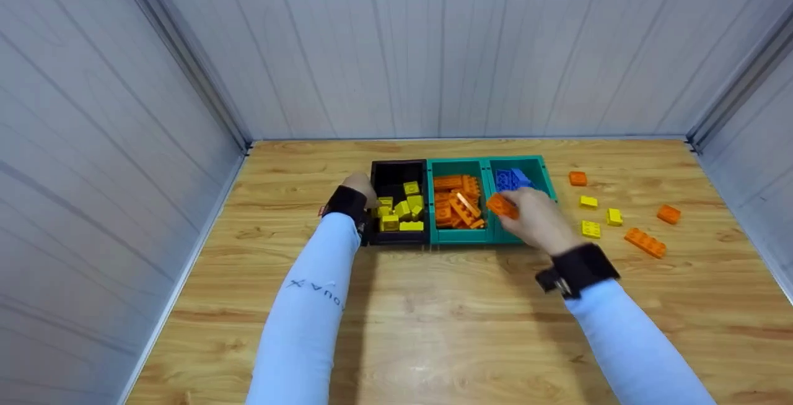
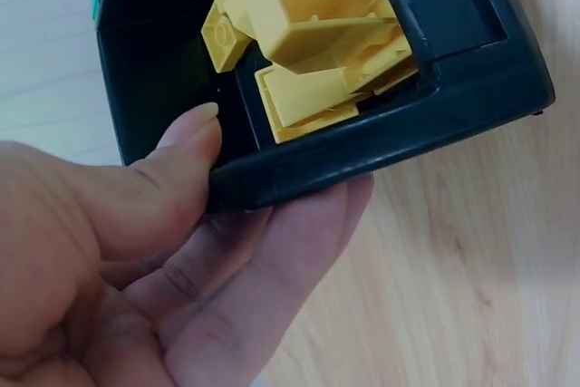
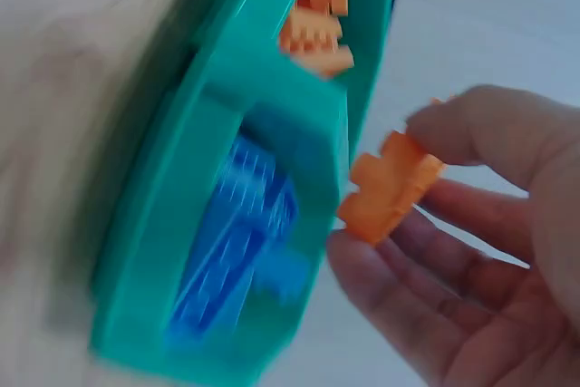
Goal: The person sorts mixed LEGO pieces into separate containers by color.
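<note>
My left hand grips the outer wall of the black bin, thumb inside the rim and fingers beneath the outside. Yellow building bricks lie in that bin. Between thumb and fingers my right hand pinches an orange building brick, held above the wall dividing the two teal bins. Orange bricks fill the middle teal bin. In the right teal bin sit blue bricks, partly hidden by the right hand in the head view.
Right of the bins, loose orange bricks and yellow bricks are scattered on the wooden table. The three bins stand joined in a row. Pale panel walls enclose the table at the back and both sides.
</note>
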Tool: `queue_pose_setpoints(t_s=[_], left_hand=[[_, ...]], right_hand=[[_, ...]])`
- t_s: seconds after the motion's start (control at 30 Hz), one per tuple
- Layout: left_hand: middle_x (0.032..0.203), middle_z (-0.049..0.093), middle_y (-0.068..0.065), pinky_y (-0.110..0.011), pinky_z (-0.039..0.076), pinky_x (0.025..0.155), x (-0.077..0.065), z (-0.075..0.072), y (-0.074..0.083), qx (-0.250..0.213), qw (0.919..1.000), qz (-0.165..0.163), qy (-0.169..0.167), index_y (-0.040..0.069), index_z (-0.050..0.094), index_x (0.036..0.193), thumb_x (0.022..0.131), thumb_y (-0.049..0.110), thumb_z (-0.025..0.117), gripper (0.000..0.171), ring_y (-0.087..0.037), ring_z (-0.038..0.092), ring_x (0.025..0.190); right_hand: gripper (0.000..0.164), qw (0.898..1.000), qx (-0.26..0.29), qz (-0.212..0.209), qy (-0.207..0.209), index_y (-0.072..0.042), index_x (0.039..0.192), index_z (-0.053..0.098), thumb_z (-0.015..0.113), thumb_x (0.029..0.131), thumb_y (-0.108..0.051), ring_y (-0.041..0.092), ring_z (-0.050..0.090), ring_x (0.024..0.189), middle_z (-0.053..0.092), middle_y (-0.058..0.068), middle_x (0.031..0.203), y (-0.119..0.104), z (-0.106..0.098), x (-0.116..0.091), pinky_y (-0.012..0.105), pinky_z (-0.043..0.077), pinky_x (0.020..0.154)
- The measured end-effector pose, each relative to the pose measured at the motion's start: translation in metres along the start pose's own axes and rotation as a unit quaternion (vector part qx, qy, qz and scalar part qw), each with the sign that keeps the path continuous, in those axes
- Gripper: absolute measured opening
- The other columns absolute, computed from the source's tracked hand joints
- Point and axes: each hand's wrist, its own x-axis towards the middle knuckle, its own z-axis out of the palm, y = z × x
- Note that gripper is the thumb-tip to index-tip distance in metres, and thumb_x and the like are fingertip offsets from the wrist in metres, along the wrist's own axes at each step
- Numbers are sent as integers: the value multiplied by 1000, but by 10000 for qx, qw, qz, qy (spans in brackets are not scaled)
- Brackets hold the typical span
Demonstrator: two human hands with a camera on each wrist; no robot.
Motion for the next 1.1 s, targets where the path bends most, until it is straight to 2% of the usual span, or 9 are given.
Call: queue_pose_setpoints(t_s=[0.13, 0.23, 0.37, 0.6, 0.73, 0.8, 0.83, 1.0, 1.1], left_hand=[[106, 70, -16, -37, 55, 80, 59, 38, -16, 566, 9979, 309, 57, -1, 75, 99, 77, 44, 82, 51, -28, 67, 94], [112, 69, -18, -35, 55, 84, 86, 58, -22, 1109, 9926, 463, 189, -2, 74, 104, 74, 52, 81, 62, -28, 66, 100], [110, 69, -17, -36, 56, 80, 89, 67, -21, 1410, 9876, 427, 535, -2, 74, 102, 73, 45, 82, 56, -29, 66, 99], [112, 70, -15, -41, 57, 78, 73, 57, -12, 1344, 9897, 128, 470, 1, 74, 104, 73, 43, 84, 54, -30, 67, 99], [108, 70, -11, -40, 57, 70, 133, 90, -37, 1532, 9862, 55, 622, 5, 74, 102, 66, 49, 87, 58, -28, 67, 94], [112, 69, -11, -42, 57, 72, 141, 92, -39, 1509, 9875, -23, 445, 5, 73, 107, 66, 49, 87, 62, -28, 67, 97], [112, 69, -11, -41, 57, 73, 134, 88, -35, 1452, 9885, -61, 416, 4, 73, 108, 68, 46, 87, 60, -27, 66, 97], [109, 71, -13, -38, 58, 74, 16, 19, 22, 1108, 9935, -262, -8, 1, 74, 107, 81, 26, 81, 36, -28, 68, 95], [115, 69, -14, -38, 57, 81, -27, -6, 46, 872, 9950, -425, -242, 0, 73, 112, 85, 19, 78, 33, -28, 67, 102]], right_hand=[[49, 9998, -17, 154, -123, 6, 136, 56, 69, 93, -14, 22, 51, 61, 62, 26, 122, -7, 8, 30, 36, 45, 60], [49, 9994, -102, 269, -187, 6, 135, 56, 69, 93, -15, 26, 56, 66, 61, 26, 126, -11, 18, 46, 38, 49, 66], [49, 9992, -178, 251, -238, 7, 135, 56, 69, 94, -17, 35, 62, 90, 57, 27, 132, -15, 29, 59, 44, 51, 84], [36, 9994, -282, -55, 215, 2, 129, 63, 61, 99, -18, 41, 56, 113, 58, 26, 128, -11, 16, 58, 52, 46, 97], [34, 9987, -25, 177, 482, 0, 130, 62, 56, 99, -14, 39, 59, 107, 58, 25, 131, 17, -14, 46, 53, 48, 92], [35, 9979, 24, 326, 554, 2, 129, 61, 55, 98, -12, 40, 60, 104, 59, 26, 128, 38, -31, 38, 54, 49, 90], [35, 9977, 45, 421, 537, 4, 129, 60, 55, 98, -10, 41, 61, 101, 59, 28, 127, 51, -40, 33, 55, 49, 87], [36, 9956, -421, 810, 225, 12, 125, 59, 55, 96, -10, 51, 57, 104, 59, 35, 119, 122, -72, -8, 62, 46, 86], [40, 9911, -714, 1093, -276, 14, 126, 56, 59, 97, -14, 53, 56, 102, 56, 39, 118, 163, -79, -40, 64, 46, 83]])
